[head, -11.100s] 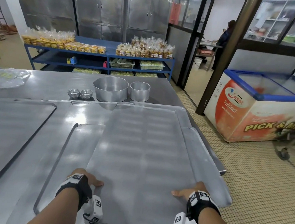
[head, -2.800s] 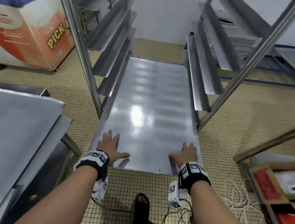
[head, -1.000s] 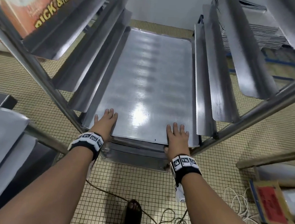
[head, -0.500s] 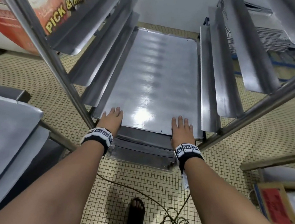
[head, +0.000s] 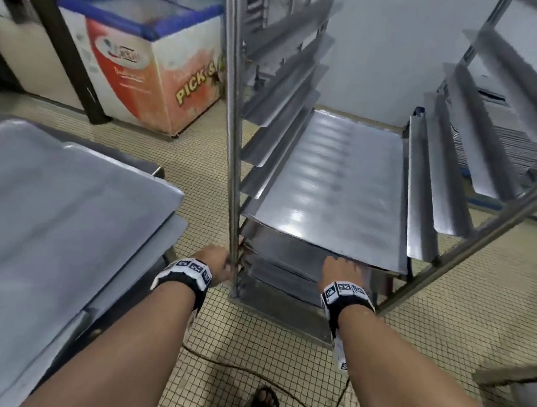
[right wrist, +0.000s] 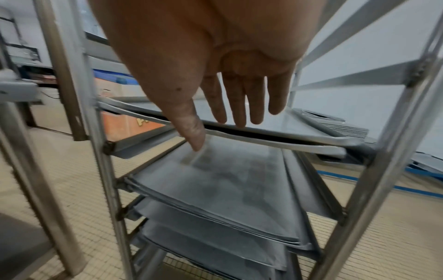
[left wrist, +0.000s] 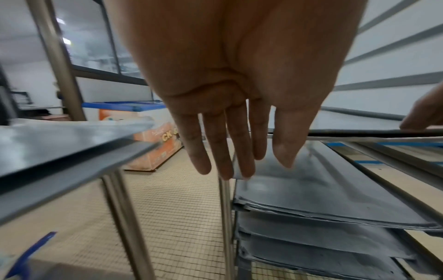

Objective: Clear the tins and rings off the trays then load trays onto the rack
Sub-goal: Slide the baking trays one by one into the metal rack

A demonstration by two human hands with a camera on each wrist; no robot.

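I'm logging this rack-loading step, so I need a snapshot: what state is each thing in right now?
Top tray: seated on the rack's runners, bare.
Lower trays: stacked on runners beneath, bare.
Rack: upper runners unfilled.
Trays on table: waiting, bare.
Chest freezer: lid closed.
Left hand: fingers straight, holding nothing.
Right hand: open at the top tray's front edge.

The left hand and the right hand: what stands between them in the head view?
Between the left hand and the right hand stands the rack's front left post, then stacked tray edges, in the head view.
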